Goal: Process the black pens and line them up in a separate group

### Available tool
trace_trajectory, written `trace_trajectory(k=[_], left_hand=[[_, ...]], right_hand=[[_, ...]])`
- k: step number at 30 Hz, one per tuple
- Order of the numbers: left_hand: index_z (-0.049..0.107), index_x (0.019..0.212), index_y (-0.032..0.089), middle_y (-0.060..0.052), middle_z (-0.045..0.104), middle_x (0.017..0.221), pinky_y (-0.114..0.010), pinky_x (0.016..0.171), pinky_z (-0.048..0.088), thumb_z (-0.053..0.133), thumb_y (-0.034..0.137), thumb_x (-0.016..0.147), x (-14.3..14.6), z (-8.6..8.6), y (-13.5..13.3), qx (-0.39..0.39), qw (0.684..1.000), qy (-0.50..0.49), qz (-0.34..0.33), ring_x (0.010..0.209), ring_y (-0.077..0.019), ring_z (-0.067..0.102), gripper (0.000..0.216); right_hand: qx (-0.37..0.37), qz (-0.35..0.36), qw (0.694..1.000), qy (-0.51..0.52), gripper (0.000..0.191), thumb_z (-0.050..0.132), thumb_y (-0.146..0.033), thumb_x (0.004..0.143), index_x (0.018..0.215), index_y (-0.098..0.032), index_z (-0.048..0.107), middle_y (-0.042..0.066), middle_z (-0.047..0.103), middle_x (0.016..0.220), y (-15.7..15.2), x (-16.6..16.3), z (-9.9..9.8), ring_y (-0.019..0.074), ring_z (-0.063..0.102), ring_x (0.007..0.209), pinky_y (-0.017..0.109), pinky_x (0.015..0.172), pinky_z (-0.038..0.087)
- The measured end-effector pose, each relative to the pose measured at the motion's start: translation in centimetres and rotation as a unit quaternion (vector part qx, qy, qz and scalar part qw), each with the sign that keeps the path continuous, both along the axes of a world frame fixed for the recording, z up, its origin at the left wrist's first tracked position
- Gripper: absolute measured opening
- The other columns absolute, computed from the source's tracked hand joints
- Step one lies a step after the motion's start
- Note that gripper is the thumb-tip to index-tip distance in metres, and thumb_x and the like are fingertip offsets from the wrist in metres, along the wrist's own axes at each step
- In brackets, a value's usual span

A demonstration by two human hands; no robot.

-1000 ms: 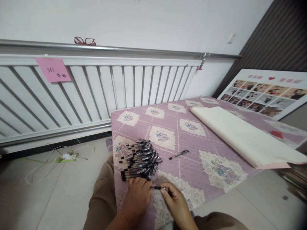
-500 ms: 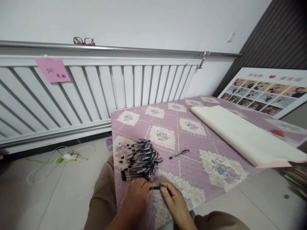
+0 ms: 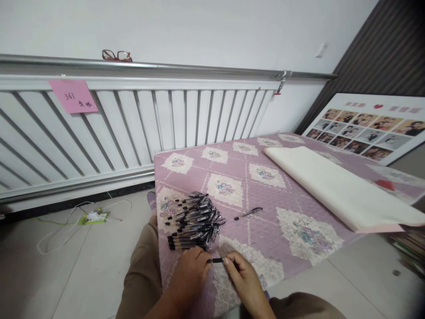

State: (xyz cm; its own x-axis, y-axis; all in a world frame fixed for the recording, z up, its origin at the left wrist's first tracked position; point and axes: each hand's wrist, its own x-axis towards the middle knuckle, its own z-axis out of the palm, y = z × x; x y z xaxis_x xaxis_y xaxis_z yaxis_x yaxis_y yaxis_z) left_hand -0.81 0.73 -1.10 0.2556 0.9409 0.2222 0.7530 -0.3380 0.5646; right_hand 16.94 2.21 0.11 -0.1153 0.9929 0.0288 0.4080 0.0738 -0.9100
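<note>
Both of my hands meet low in the head view over the near edge of a purple quilted cloth (image 3: 259, 195). My left hand (image 3: 191, 274) and my right hand (image 3: 244, 279) are closed and pinch the two ends of one black pen (image 3: 217, 260) between them. Just beyond my left hand lies a pile of several black pens (image 3: 195, 219). A single black pen (image 3: 248, 214) lies apart on the cloth, to the right of the pile.
A cream folded sheet (image 3: 335, 188) lies across the cloth's right side, with a small red item (image 3: 385, 184) beyond it. A photo board (image 3: 365, 128) leans at the far right. A white radiator (image 3: 133, 119) carries a pink note (image 3: 73, 96) and red glasses (image 3: 117, 55). A power strip (image 3: 93, 217) lies on the floor.
My hands hold the same pen in nearly the same place; my right fingers have shifted slightly along it. Nothing else has moved.
</note>
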Motion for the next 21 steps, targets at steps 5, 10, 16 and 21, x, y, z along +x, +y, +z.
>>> trace_trajectory(k=[5,10,16,21], left_hand=[[0.060,0.093,0.022,-0.002,0.059,0.090,-0.034,0.078,0.043,0.052,0.013,0.087,0.00,-0.09,0.04,0.006,1.000,-0.008,-0.003,0.085,-0.0195,0.053,0.013],[0.060,0.092,0.021,-0.003,0.059,0.090,-0.034,0.077,0.043,0.052,0.014,0.088,-0.02,-0.41,0.05,0.012,1.000,-0.015,-0.005,0.085,-0.0199,0.054,0.012],[0.060,0.092,0.021,-0.003,0.059,0.090,-0.034,0.078,0.044,0.053,0.013,0.087,-0.04,-0.23,0.08,0.004,1.000,-0.020,-0.004,0.085,-0.0200,0.054,0.012],[0.060,0.092,0.022,-0.002,0.059,0.090,-0.035,0.078,0.043,0.053,0.013,0.087,-0.02,-0.20,0.07,0.000,1.000,-0.017,-0.005,0.085,-0.0200,0.054,0.012]], right_hand=[[-0.020,0.002,0.999,0.039,0.023,0.056,-0.040,0.080,0.090,-0.020,0.063,0.001,0.059,0.075,0.01,0.06,-0.03,0.0180,0.056,0.072,0.027,0.068,0.045],[-0.020,0.015,1.000,0.014,0.025,0.053,-0.041,0.082,0.071,-0.020,0.059,-0.001,0.054,0.065,-0.04,0.05,0.27,0.0163,0.052,0.064,0.025,0.061,0.042],[-0.013,-0.002,0.999,0.031,0.022,0.056,-0.041,0.080,0.080,-0.020,0.062,0.000,0.059,0.071,0.10,-0.05,0.02,0.0176,0.056,0.070,0.026,0.065,0.044],[-0.016,0.013,0.999,0.035,0.021,0.056,-0.039,0.080,0.076,-0.020,0.063,0.000,0.059,0.069,0.22,0.11,-0.17,0.0169,0.056,0.068,0.025,0.064,0.044]])
